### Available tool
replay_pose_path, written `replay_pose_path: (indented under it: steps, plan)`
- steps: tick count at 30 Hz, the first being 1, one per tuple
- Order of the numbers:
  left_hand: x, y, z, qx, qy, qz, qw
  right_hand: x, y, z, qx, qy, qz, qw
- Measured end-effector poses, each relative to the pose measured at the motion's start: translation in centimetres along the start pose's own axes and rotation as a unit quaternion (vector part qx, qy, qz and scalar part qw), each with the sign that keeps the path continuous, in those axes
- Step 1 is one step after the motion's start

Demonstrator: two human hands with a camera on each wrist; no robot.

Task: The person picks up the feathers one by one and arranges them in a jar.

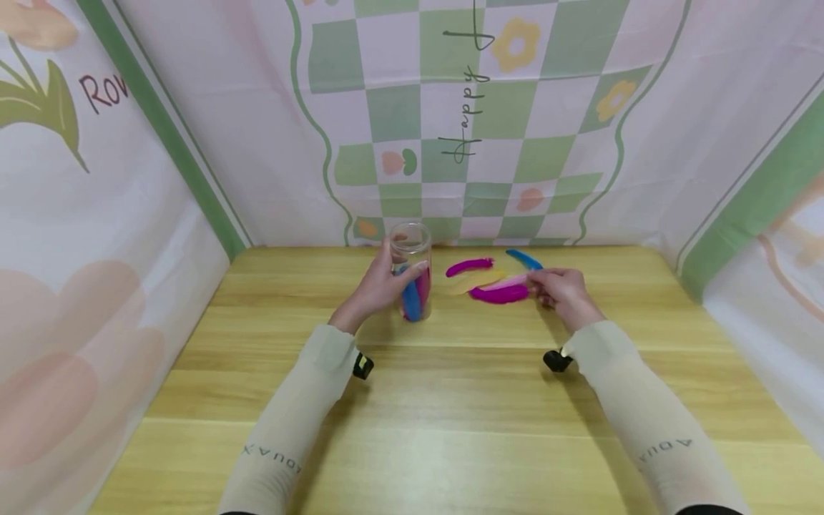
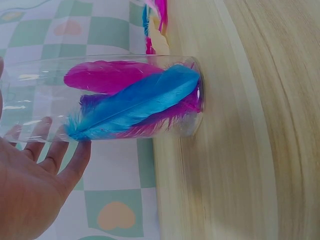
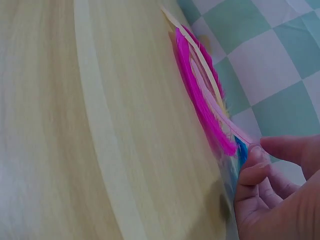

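Observation:
A clear glass jar (image 1: 412,243) stands upright on the table, and my left hand (image 1: 380,285) grips its side, thumb across the front. Inside it lean a blue feather (image 2: 135,102) and magenta feathers (image 2: 102,75). My right hand (image 1: 561,292) pinches the end of a light pink feather (image 3: 212,102) between thumb and forefinger. Beside and beneath that feather lie a magenta feather (image 1: 501,294), a pale yellow feather (image 1: 473,282) and a second magenta feather (image 1: 468,266). Just beyond my right fingers is another blue feather (image 1: 523,259).
The wooden table (image 1: 450,408) reaches back to a printed checkered cloth (image 1: 444,107). Further cloth walls (image 1: 161,186) close in the left and right sides. The loose feathers lie to the right of the jar, near the back edge.

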State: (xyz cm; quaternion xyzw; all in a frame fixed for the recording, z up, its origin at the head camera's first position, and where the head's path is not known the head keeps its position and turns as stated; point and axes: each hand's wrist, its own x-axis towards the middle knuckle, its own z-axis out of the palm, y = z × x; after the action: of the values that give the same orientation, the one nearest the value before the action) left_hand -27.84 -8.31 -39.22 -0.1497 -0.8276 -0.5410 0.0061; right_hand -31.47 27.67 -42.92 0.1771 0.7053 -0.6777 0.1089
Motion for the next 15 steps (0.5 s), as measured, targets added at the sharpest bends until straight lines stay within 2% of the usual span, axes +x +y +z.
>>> replay_pose_path:
  steps: [6,12,15]
  plan:
    - [-0.03,-0.03,0.04,-0.005,0.0,0.003,1.0,0.37,0.1,0.44,0.026,0.016,-0.01,0.9995]
    - [-0.01,-0.06,0.04,-0.01,-0.002,0.006,0.9999,0.54,0.07,0.53,0.011,-0.004,-0.022,0.9997]
    - [-0.02,-0.05,0.02,-0.011,-0.002,0.006,0.9999,0.68,0.04,0.56,0.021,-0.011,-0.039,0.999]
